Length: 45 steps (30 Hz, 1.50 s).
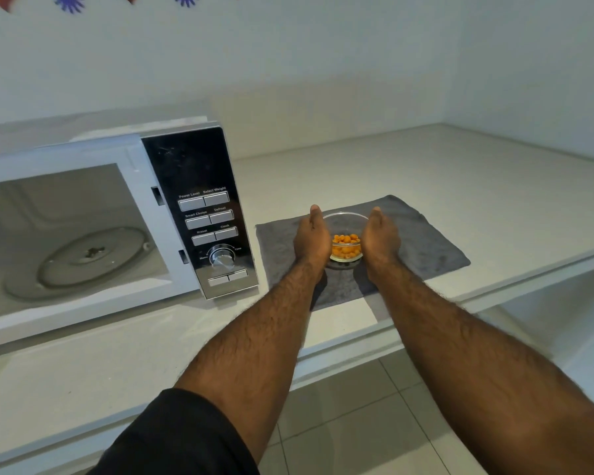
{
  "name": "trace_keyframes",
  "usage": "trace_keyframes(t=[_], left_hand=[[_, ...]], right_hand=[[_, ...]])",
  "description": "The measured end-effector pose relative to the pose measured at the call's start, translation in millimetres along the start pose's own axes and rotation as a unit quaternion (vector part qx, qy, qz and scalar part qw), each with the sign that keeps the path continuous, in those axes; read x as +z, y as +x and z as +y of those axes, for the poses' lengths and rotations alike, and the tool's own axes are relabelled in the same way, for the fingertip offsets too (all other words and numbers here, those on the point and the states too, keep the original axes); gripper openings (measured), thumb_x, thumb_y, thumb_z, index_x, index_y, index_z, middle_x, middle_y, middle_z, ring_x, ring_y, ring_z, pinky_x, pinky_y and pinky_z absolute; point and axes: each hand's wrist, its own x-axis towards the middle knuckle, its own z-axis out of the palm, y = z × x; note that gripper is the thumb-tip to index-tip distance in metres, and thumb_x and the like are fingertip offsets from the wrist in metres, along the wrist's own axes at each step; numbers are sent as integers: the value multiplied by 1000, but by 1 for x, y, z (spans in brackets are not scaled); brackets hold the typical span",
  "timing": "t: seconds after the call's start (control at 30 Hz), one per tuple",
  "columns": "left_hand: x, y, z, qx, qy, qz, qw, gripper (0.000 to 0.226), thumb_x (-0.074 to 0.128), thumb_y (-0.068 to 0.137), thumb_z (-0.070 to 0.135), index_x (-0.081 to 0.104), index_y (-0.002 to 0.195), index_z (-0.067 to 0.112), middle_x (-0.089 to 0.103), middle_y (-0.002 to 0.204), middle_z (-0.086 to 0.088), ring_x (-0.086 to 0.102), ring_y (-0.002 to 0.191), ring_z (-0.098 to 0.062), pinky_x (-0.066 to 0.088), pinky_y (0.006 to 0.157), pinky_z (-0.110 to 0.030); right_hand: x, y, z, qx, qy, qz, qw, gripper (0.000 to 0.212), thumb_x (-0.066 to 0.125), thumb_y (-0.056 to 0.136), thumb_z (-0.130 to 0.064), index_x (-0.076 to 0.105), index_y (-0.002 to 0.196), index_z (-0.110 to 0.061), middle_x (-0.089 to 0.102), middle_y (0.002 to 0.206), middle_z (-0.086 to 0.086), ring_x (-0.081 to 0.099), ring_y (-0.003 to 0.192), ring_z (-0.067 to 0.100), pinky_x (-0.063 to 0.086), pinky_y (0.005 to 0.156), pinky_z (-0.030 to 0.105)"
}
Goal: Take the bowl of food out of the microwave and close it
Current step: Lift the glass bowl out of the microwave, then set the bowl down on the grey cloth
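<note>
Microwave (93, 217): sitting at the left of the counter, cavity standing open, glass turntable (91, 258) lying bare inside; the door itself is falling outside the view.
Control panel (208, 214): facing forward on the microwave's right side, buttons above a dial.
Counter (477, 186): pale surface running right to the corner of the room, meeting plain white walls.
Wall decorations (67, 1): blue hand-shaped cut-outs showing at the top edge.
Grey cloth (422, 241): lying flat on the counter, just right of the microwave.
Left hand (312, 240): pressing against the bowl's left side, thumb pointing away.
Glass bowl (345, 250): resting on the cloth, holding orange food, sitting between both palms.
Right hand (379, 238): cupping the bowl's right side; both hands are clasping it.
Floor (357, 423): pale tiles showing below the counter edge.
</note>
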Motion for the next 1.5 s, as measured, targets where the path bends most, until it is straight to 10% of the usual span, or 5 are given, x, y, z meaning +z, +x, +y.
trace_keyframes(t=[0.27,0.43,0.67,1.0,1.5], left_hand=[[-40,-26,48,213,138,10,967,50,39,104,42,51,139,9,55,144,-11,50,132,-26,40,110,-38],[-90,-52,96,488,136,79,858,23,55,96,11,69,111,2,73,110,-11,67,101,-22,55,90,-36],[-187,-74,152,573,151,210,778,20,55,93,7,71,102,-3,74,97,-15,67,91,-22,54,81,-28],[-384,-121,148,474,352,385,709,28,53,95,20,74,107,6,77,106,-9,70,100,-25,54,87,-35],[-518,-191,127,-4,652,430,624,38,39,94,29,66,111,9,67,113,-13,61,104,-32,48,87,-43]], right_hand=[[3,-30,-73,-176,-65,62,980,42,34,102,-41,64,114,-14,69,116,8,58,114,28,37,108,46],[13,-56,-132,-255,-22,1,967,44,33,105,-38,64,112,-7,70,112,11,61,106,29,44,94,36],[34,-103,-196,-411,11,-48,910,42,38,103,-39,65,118,-10,70,116,7,63,107,24,48,95,34],[88,-166,-239,-524,-83,-238,814,58,29,100,-58,58,130,-18,64,130,6,56,119,31,43,104,45],[118,-179,-230,-560,-369,-194,716,61,18,100,-58,39,145,-22,53,142,13,52,124,36,42,95,47]])
